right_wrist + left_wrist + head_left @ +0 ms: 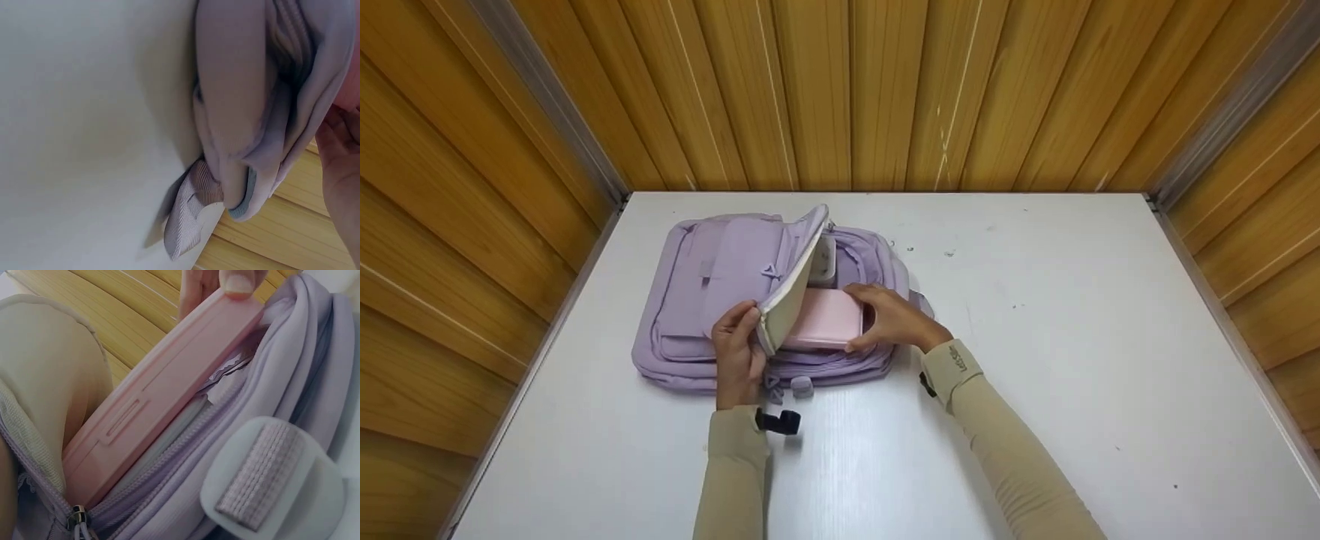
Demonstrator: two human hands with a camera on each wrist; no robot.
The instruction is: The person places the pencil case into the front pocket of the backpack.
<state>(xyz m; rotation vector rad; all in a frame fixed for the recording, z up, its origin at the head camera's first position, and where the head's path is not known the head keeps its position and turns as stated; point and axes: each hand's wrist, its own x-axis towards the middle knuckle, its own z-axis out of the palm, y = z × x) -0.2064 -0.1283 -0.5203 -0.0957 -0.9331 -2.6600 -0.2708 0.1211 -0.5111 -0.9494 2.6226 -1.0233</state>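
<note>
A lilac backpack point(735, 259) lies on the white table with its front compartment unzipped. My left hand point(739, 349) pinches the edge of the raised flap point(789, 304), whose cream lining shows. My right hand point(891, 319) grips the right end of a pink plastic case point(829, 319), thumb at the near side and fingers over the far side. In the left wrist view the case point(152, 405), with a latch-like slot on its side, sits tilted in the compartment opening. Its left end is behind the flap in the head view. The right wrist view catches only part of the right hand point(340, 163).
Behind the pink case, a white container point(825, 262) stands inside the compartment. A pale strap buckle point(802, 386) and zipper pulls point(773, 386) hang at the bag's near side. Wood-panelled walls point(877, 97) border the table point(1072, 337).
</note>
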